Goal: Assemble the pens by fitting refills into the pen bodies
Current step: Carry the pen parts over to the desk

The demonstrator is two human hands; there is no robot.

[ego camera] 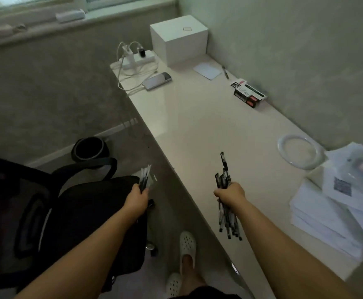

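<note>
left hand (pixel 137 198) grips refills (pixel 145 179) off counter (pixel 198 130) edge | right hand (pixel 230 194) grips pen bodies (pixel 227 203) over bare near counter | box (pixel 249 93) print unreadable

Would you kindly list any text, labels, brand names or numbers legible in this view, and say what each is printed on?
No text here can be read with confidence.
Pen box: red, white and black label panels with print, too small and blurred to read.
White cube box: a small square outline on top, no letters.
Paper stack: dark printed patches, blurred.
Pens in the right hand: no markings legible.
</note>
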